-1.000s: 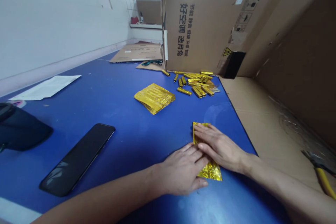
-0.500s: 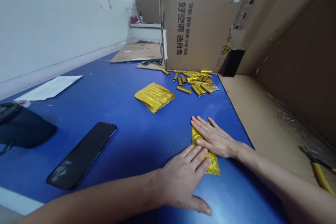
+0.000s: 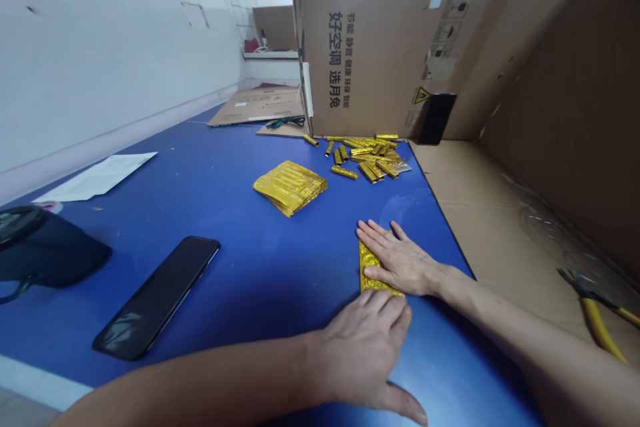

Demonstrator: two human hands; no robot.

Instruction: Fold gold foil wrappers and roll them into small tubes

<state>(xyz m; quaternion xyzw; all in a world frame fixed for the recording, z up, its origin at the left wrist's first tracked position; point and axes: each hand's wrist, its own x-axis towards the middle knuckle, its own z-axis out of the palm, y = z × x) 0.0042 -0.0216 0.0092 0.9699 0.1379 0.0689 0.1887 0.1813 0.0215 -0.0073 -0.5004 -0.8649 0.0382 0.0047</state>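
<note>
Fingers flat and spread, the person's right hand (image 3: 407, 267) presses a gold foil sheet (image 3: 368, 260) to a blue table (image 3: 245, 300), near its right edge. The left hand (image 3: 365, 340) sets its 4 fingers, close together and bent, over the sheet's near end, its thumb stretched wide; neither hand visibly pinches the foil. The likeliest trouble is a slip: a push from the left with too little weight from the right could skew the thin sheet or crease it crookedly. As far as it shows, its long axis runs away from the wearer, the far end leaning slightly left, pointing toward loose gold tubes (image 3: 367, 172) by a cardboard box (image 3: 390, 47). Farther left are 1 gold stack (image 3: 290, 187) and 1 phone (image 3: 157, 297).
</note>
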